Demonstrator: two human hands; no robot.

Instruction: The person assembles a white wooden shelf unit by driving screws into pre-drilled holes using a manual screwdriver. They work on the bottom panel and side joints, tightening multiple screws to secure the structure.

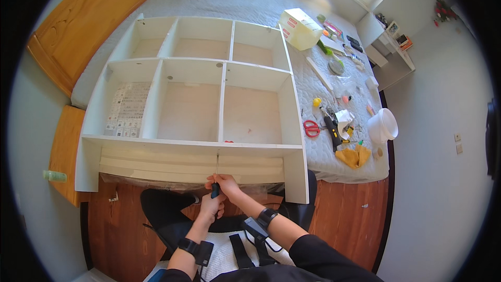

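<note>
A white shelf unit (224,102) with several compartments lies on its back on the mattress, its near end toward me. In front of its nearest cross board (182,143) I hold a screwdriver (215,191) with a dark blue handle and a long thin shaft. My left hand (211,208) is wrapped round the lower handle. Higher up, my right hand (225,184) is closed at the top of the handle, by the shaft. The shaft points away from me, its tip at the cross board; any screw there is too small to make out.
On the mattress (334,169) to the right lie red-handled scissors (311,129), a black and yellow tool (332,131), a mustard cloth (353,156) and a white bucket (382,125). A pale yellow box (300,30) stands farther back. A wooden headboard (94,21) rises at left.
</note>
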